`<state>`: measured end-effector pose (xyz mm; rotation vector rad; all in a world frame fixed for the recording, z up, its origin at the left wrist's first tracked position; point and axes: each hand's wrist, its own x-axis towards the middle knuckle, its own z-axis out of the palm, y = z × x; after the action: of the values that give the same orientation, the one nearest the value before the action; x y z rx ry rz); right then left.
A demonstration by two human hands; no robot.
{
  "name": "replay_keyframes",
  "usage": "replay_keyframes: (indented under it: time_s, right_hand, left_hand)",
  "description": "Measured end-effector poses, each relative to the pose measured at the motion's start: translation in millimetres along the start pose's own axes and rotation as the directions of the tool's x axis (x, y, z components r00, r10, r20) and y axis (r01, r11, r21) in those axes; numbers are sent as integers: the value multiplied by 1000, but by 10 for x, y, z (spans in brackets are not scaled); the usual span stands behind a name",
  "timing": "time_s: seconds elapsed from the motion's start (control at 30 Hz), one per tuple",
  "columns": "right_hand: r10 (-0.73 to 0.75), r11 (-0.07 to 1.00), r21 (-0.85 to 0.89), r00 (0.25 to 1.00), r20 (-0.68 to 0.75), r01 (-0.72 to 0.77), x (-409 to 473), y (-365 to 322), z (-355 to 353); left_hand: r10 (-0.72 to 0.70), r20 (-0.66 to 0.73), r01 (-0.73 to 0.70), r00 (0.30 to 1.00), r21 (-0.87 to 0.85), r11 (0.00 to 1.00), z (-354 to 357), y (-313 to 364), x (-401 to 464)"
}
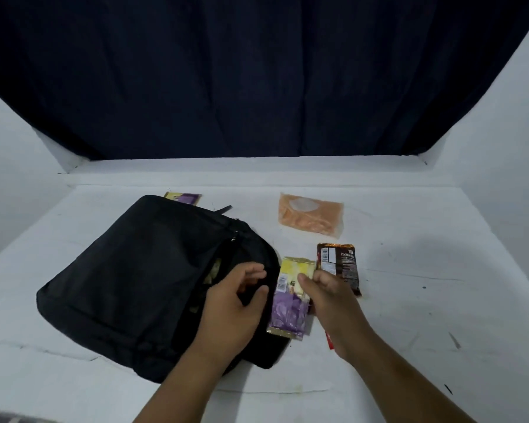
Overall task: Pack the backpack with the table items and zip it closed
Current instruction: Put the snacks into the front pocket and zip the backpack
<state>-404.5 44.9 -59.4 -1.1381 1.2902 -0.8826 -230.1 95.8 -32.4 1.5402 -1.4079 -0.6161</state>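
Lying flat on the white bench (409, 300), the black backpack (135, 285) had its zip open along the right edge, and something pale showed inside the gap. The left hand (232, 309) rested at that opening, its fingers (254, 274) curled round the black edge of the bag and holding it. Just beside the bag, the right hand (333, 303) pinched a yellow-and-purple packet (289, 300), thumb on its face, with the lower end of the packet overlapping the bag's edge. A brown packet (339, 264) lay on the bench just behind the right hand, partly covered by it. A bit of red showed under the right wrist; I could not tell what it was. Farther back sat an orange pouch (310, 216), well apart from the bag. A second yellow-and-purple packet (184, 197) peeked out from behind the backpack's far corner. A dark curtain (257, 71) hung behind the bench.
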Motion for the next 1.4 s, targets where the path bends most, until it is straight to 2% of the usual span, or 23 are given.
replay_keyframes:
  time_s: [0.07, 0.1, 0.17, 0.23, 0.3, 0.43, 0.57, 0.67, 0.77, 0.87, 0.93, 1.07, 1.13, 1.23, 1.33, 1.4]
  right_hand:
    - [24, 998, 51, 1000, 13, -25, 53, 28, 23]
    - [36, 997, 69, 999, 13, -37, 86, 36, 38]
    - [44, 993, 104, 999, 27, -47, 139, 46, 92]
    - [27, 991, 129, 998, 52, -34, 156, 7, 167]
    - [-33, 995, 95, 997, 76, 26, 169, -40, 253]
    - [-130, 991, -22, 982, 134, 135, 205, -112, 415]
    - [-170, 981, -56, 959, 228, 188, 229, -204, 578]
    - [-178, 978, -53, 941, 287, 201, 244, -325, 797]
    - [-124, 977, -133, 949, 289, 169, 312, -490, 1143]
    - [-56, 998, -2, 967, 248, 58, 447, -613, 1518]
    - [-85, 996, 20, 962, 258, 83, 493, -616, 1681]
    - [-169, 942, -218, 921, 352, 256, 438, -456, 1749]
    - [-205, 922, -262, 934, 293, 284, 418, -429, 1775]
    - [-189, 954, -203, 967, 168, 222, 437, -462, 1815]
    - [-127, 992, 17, 965, 231, 126, 419, -480, 1815]
    - [-128, 986, 134, 972, 199, 102, 339, -498, 1745]
  left_hand:
    - [195, -117, -148, 974, 327, 933, -151, -131, 59]
    - [211, -153, -125, 965, 439, 890, -225, -178, 88]
    - [79, -222, 66, 972, 579, 812, -372, -228, 149]
    - [-102, -253, 241, 962, 613, 752, -526, -304, 215]
    - [-147, -244, 268, 959, 595, 758, -670, -402, 270]
    - [-28, -269, 167, 963, 513, 842, -921, -418, 377]
    - [-156, -307, 261, 939, 340, 903, -1147, -271, 533]
    - [-202, -307, 282, 930, 244, 928, -1255, -201, 600]
    - [-221, -247, 270, 943, 182, 946, -1328, -150, 626]
    - [-200, -201, 233, 959, 156, 960, -1423, -154, 669]
    - [-202, -179, 224, 963, 111, 968, -1498, -191, 707]
    - [-198, -119, 202, 973, 22, 979, -1608, -267, 757]
    - [-199, -87, 198, 976, -16, 980, -1621, -308, 775]
    - [-204, -53, 200, 978, -71, 977, -1604, -370, 815]
    - [-184, -18, 182, 983, -73, 981, -1572, -431, 860]
    - [-169, 2, 169, 986, -69, 983, -1533, -470, 873]
